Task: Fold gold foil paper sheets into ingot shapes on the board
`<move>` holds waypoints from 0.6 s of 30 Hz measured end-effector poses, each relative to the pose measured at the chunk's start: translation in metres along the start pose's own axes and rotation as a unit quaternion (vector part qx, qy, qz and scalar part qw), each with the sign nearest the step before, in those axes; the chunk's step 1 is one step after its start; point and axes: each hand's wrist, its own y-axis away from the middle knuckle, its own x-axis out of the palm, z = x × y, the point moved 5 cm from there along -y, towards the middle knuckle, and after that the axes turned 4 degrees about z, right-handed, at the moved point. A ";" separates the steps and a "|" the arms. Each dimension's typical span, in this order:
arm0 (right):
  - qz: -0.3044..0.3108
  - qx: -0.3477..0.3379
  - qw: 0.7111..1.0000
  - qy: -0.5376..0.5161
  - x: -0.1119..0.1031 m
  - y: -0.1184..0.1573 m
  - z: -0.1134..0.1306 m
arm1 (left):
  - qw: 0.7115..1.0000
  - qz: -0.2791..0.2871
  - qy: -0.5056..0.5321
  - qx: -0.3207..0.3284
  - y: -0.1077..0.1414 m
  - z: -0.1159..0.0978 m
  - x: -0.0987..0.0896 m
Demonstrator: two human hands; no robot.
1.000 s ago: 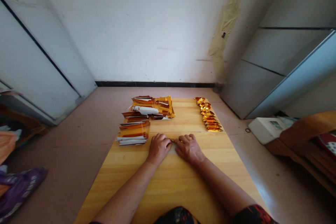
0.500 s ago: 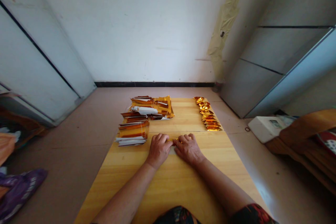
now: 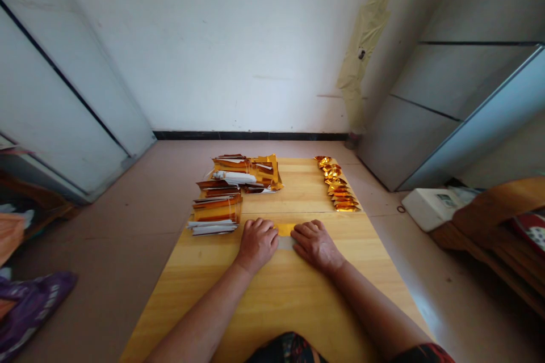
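Observation:
A small sheet (image 3: 286,230), gold along its far part and pale grey nearer me, lies flat between my hands on the wooden table (image 3: 264,306). My left hand (image 3: 258,244) has its fingers curled together over the sheet's left end. On the right end rests my right hand (image 3: 317,245), its fingers bent and pressed together. Bundles of gold and white paper (image 3: 216,212) lie at the table's left side, with more stacked gold paper (image 3: 255,173) behind them. Folded shiny gold pieces (image 3: 338,187) form a row along the far right edge.
A white box (image 3: 434,210) and a wooden chair (image 3: 502,215) stand right of the table. Grey cabinets (image 3: 451,79) rise behind them. On the left are a purple bag (image 3: 38,312) and an orange one (image 3: 11,235). A white wall (image 3: 238,45) faces me.
My hands have moved apart, the right one shifting right. More of the gold and grey sheet now shows flat between them.

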 end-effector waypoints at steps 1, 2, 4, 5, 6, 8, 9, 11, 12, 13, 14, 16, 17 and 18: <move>-0.001 -0.004 1.000 -0.009 -0.001 0.002 -0.001 | 1.000 0.000 -0.001 -0.001 0.000 0.000 0.000; -0.004 -0.006 1.000 -0.019 -0.002 0.005 -0.003 | 1.000 0.001 -0.003 -0.002 0.000 0.000 0.000; -0.008 -0.009 0.999 -0.041 -0.005 0.009 -0.006 | 1.000 0.002 -0.006 -0.004 0.000 0.001 0.002; -0.008 -0.011 0.998 -0.053 -0.006 0.011 -0.008 | 1.000 0.002 -0.006 -0.003 -0.001 0.002 0.004; -0.005 -0.013 0.998 -0.065 -0.006 0.013 -0.010 | 1.000 0.003 -0.003 -0.001 -0.001 0.002 0.005; 0.007 -0.016 0.997 -0.080 -0.006 0.015 -0.013 | 1.000 0.006 0.016 0.012 -0.002 0.003 0.010; 0.012 -0.016 0.996 -0.084 -0.006 0.015 -0.015 | 0.999 0.010 0.032 0.023 -0.002 0.002 0.012; 0.014 -0.011 0.996 -0.086 -0.005 0.015 -0.018 | 0.996 0.017 0.071 0.047 -0.003 0.000 0.017; 0.012 -0.007 0.996 -0.086 -0.005 0.014 -0.018 | 0.994 0.021 0.089 0.058 -0.003 -0.001 0.019; 0.009 -0.005 0.996 -0.086 -0.005 0.014 -0.019 | 0.992 0.022 0.106 0.066 -0.003 -0.001 0.020; 0.006 -0.002 0.996 -0.086 -0.004 0.013 -0.019 | 0.990 0.023 0.119 0.071 -0.003 -0.002 0.021; 0.004 0.002 0.996 -0.086 -0.004 0.012 -0.019 | 0.987 0.018 0.140 0.075 -0.003 -0.001 0.021; 0.004 0.004 0.996 -0.087 -0.004 0.011 -0.018 | 0.986 0.016 0.147 0.075 -0.002 -0.001 0.021; 0.004 0.007 0.996 -0.089 -0.004 0.011 -0.018 | 0.985 0.015 0.153 0.074 -0.002 0.000 0.021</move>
